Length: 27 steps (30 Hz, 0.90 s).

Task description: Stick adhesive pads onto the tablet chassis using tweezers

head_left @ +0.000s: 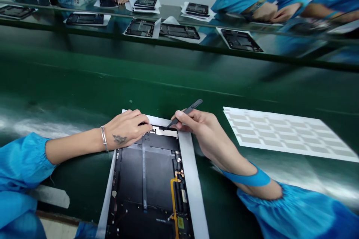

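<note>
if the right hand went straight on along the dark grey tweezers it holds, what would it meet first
The tweezers would likely meet the narrow white strip at the far end of the flat black device housing; whether they touch it is unclear.

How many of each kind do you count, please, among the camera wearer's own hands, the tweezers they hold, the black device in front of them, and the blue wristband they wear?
Left hand and right hand: 2
Tweezers: 1
Black device: 1
Blue wristband: 1
Total: 5
</note>
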Motion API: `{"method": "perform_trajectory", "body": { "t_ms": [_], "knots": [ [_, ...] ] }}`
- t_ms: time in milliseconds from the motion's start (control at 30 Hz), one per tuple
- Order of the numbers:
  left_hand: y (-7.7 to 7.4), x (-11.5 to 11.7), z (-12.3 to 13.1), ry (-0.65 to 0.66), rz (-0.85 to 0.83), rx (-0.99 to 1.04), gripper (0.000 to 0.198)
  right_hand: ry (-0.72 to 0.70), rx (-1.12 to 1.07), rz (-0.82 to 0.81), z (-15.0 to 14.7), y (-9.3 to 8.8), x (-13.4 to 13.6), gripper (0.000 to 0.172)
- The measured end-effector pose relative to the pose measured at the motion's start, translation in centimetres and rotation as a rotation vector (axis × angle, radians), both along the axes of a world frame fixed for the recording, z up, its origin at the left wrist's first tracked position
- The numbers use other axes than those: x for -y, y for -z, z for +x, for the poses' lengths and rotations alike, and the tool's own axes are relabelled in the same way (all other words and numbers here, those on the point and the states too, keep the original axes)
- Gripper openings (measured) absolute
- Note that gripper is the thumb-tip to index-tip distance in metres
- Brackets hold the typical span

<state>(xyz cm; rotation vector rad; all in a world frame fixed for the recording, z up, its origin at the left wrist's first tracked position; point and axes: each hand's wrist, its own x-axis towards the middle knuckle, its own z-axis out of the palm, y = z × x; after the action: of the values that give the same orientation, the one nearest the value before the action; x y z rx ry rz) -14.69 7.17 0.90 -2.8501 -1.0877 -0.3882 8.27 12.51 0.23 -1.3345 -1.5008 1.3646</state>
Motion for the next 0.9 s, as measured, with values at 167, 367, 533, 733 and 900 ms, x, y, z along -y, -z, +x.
{"method": "perform_trajectory", "body": {
  "t_ms": [167,367,533,733,900],
  "knots": [
    [-0.05,0.07,-0.05,-0.019,-0.023,-0.028,0.025,-0.004,-0.018,-0.023,-0.08,-0.04,-0.03,0.043],
    [-0.34,0.07,0.06,-0.028,-0.044,-0.063,0.028,-0.001,-0.028,-0.009,-0.27,-0.05,0.01,0.047],
    [-0.12,0.25,0.14,-0.039,0.002,-0.107,0.029,-0.010,-0.012,-0.004,-0.25,0.04,-0.10,0.047],
    [0.24,0.43,0.00,-0.015,0.018,-0.075,0.024,-0.001,-0.040,-0.024,-0.34,-0.12,-0.11,0.046],
    [0.22,0.28,0.00,-0.014,0.009,-0.074,0.025,0.009,-0.046,-0.019,-0.41,-0.14,-0.07,0.047]
  ]
}}
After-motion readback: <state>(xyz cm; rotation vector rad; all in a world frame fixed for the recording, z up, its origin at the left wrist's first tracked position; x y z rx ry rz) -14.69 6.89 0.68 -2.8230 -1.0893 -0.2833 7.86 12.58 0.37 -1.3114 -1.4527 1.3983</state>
